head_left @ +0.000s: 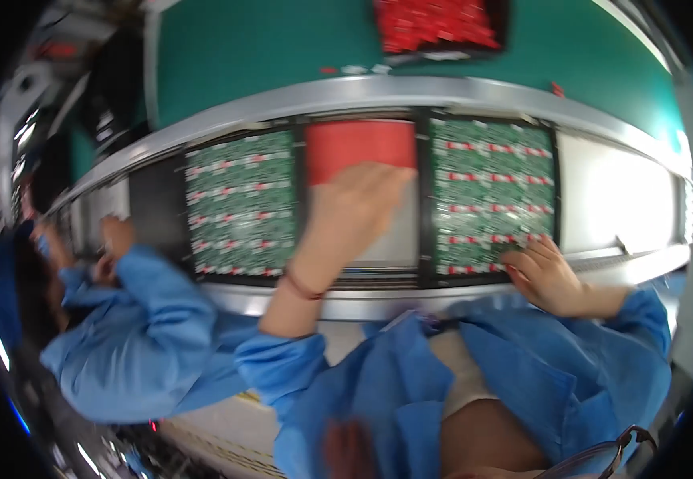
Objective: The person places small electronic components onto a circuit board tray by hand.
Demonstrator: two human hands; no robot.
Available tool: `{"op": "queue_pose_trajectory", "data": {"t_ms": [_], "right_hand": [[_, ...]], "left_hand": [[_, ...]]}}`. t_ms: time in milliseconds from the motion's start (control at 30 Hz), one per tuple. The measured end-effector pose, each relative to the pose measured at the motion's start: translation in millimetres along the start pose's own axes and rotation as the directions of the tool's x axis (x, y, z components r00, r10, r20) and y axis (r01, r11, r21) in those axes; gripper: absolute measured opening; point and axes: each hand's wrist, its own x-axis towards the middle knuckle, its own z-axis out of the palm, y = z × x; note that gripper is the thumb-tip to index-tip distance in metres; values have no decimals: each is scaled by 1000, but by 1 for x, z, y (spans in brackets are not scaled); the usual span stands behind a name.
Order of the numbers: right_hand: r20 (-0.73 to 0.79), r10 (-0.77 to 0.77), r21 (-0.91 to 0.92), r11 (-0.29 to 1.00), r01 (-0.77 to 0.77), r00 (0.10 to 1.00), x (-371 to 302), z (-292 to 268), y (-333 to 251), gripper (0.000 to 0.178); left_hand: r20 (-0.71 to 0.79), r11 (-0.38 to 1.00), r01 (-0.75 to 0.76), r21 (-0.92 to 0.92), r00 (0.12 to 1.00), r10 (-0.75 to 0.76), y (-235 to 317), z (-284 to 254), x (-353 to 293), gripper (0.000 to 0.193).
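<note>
My left hand, blurred by motion, is over the near edge of a flat red panel between two board trays. Its fingers bend down, and I cannot make out whether they hold anything. At the lower right corner of the right-hand green circuit board panel, my right hand has its thumb and fingers drawn together, touching the board. What is between those fingertips is hidden. Small red and white parts stand in rows across this panel, which lies in a black frame.
Another populated circuit board panel lies on the line to the left. Beyond the metal rail, a bin of red parts stands on a green table. A co-worker in a blue sleeve works at the far left.
</note>
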Motion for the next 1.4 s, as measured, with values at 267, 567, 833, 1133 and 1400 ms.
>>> {"op": "queue_pose_trajectory", "data": {"t_ms": [267, 567, 833, 1133, 1400], "right_hand": [[-68, -11, -94, 996, 5, 998, -2, 8, -9, 25], [-34, 0, -46, 999, -1, 999, 3, 7, -7, 26], [-47, -75, -26, 997, 74, 996, 1, 8, 1, 20], [-150, 218, 516, 849, -111, 964, 44, 27, -40, 14], [10, 231, 727, 667, -166, 973, 36, 49, -13, 17]], "left_hand": [[-95, 1000, 26, 14, 995, -24, 0, 0, -2, 11], [-60, 1000, 0, -5, 998, 0, -6, -1, -8, 18], [-47, 1000, 27, -16, 999, -27, -7, -1, -9, 18], [-85, 999, 50, 4, 995, -50, -7, -5, -15, 11], [-28, 997, 71, 35, 997, -70, -13, -4, -17, 13]]}}
